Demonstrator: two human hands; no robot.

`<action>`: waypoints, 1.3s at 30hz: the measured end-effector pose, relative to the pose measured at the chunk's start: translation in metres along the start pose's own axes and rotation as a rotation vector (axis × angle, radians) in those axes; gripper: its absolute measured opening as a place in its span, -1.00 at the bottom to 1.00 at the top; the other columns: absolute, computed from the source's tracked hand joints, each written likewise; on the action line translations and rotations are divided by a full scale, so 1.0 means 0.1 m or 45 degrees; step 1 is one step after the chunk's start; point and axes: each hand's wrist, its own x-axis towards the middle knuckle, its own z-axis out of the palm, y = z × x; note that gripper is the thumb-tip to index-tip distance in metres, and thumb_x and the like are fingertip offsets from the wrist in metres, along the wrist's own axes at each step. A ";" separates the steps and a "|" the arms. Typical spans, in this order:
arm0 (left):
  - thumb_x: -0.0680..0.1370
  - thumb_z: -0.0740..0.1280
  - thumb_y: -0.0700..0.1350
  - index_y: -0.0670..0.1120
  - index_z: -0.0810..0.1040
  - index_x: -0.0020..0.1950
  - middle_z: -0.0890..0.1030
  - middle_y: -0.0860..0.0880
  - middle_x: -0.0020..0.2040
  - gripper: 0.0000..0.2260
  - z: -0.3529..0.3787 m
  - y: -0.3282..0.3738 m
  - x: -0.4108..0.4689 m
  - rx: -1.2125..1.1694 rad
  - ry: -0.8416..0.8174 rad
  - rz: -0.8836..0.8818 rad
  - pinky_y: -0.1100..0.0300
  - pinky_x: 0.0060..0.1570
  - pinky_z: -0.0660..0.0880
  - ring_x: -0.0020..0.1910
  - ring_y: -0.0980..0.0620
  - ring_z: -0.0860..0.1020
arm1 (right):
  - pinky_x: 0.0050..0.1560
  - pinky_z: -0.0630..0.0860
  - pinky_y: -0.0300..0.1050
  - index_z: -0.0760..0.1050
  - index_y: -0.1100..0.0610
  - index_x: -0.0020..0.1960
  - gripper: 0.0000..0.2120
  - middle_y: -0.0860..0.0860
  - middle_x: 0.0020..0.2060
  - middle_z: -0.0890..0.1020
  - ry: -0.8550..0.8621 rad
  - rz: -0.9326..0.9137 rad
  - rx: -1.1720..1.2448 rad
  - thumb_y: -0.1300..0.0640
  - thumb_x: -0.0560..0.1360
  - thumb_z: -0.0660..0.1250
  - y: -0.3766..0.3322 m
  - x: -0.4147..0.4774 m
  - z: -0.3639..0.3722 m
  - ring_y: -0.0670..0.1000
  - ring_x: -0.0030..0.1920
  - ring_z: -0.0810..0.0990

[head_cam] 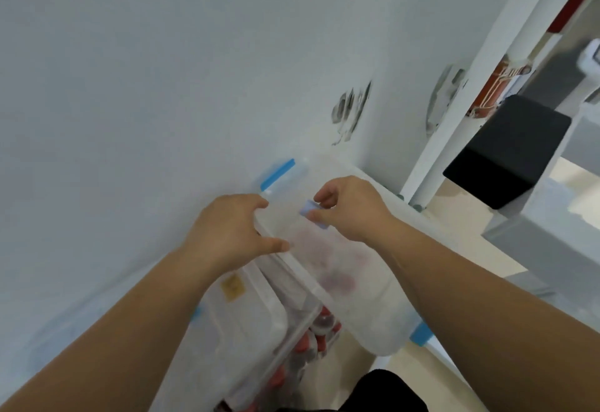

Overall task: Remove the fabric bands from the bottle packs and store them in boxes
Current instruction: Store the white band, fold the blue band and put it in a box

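Wall (130,86) tight beside box (246,307); open floor (461,216) rightward.

Storeroom: stacked plastic boxes (246,307), white wall (130,86)

So the box (259,330) sits right up against the wall (130,86) on its left, with the bottles (311,343) inside and the lid (350,275) lying across its right side. Left hand (227,229) rests on the lid's left edge, right hand (350,207) sits over its far end, and a dark box (506,151) is off to the right, further back.
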 end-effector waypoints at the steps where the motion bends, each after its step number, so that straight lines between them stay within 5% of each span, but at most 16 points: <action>1: 0.23 0.51 0.37 0.13 0.44 0.41 0.56 0.12 0.29 -0.20 -0.01 -0.02 0.01 -0.003 -0.005 0.013 0.14 0.24 0.39 0.28 0.07 0.47 | -0.11 0.56 -0.16 0.64 0.02 -0.01 -0.66 -0.09 -0.23 0.72 -0.030 0.013 -0.017 -0.21 0.39 0.53 0.00 0.06 0.05 -0.05 -0.15 0.67; 10: 0.24 0.45 0.43 0.15 0.44 0.40 0.52 0.15 0.34 -0.20 0.17 -0.11 0.05 -0.102 0.152 0.126 0.11 0.35 0.39 0.27 0.10 0.47 | -0.34 0.35 -0.20 0.59 0.08 -0.44 -0.58 -0.01 -0.46 0.59 -0.230 0.181 -0.118 -0.17 0.44 0.49 0.12 0.35 0.59 -0.02 -0.40 0.54; 17: 0.22 0.39 0.49 0.14 0.46 0.39 0.53 0.13 0.33 -0.18 0.22 -0.16 0.06 -0.094 0.175 0.157 0.02 0.34 0.40 0.26 0.08 0.48 | -0.07 0.60 -0.05 0.67 0.16 -0.24 -0.72 0.02 -0.34 0.67 -0.299 0.260 -0.025 -0.08 0.39 0.55 0.10 0.46 0.78 0.05 -0.20 0.67; 23: 0.24 0.40 0.48 0.13 0.43 0.42 0.51 0.13 0.36 -0.18 0.20 -0.20 0.05 -0.091 0.167 0.138 0.05 0.37 0.38 0.31 0.09 0.45 | -0.17 0.47 -0.15 0.60 0.05 -0.28 -0.76 -0.04 -0.34 0.64 -0.299 0.257 0.019 -0.06 0.35 0.58 0.13 0.47 0.85 -0.03 -0.24 0.60; 29: 0.26 0.40 0.46 0.13 0.41 0.44 0.49 0.12 0.38 -0.18 0.19 -0.16 0.05 -0.103 0.153 0.120 0.02 0.39 0.38 0.34 0.09 0.43 | 0.01 0.65 -0.02 0.64 0.09 -0.17 -0.83 0.03 -0.24 0.68 -0.430 0.271 -0.022 0.09 0.32 0.60 0.10 0.46 0.80 0.06 -0.10 0.67; 39: 0.28 0.48 0.37 0.16 0.33 0.49 0.39 0.13 0.46 -0.16 0.14 -0.26 0.05 -0.119 0.095 0.183 0.17 0.47 0.22 0.42 0.12 0.33 | -0.16 0.55 -0.16 0.64 0.05 -0.23 -0.81 -0.04 -0.23 0.66 -0.300 0.183 -0.027 -0.03 0.33 0.58 0.16 0.46 0.93 -0.01 -0.17 0.63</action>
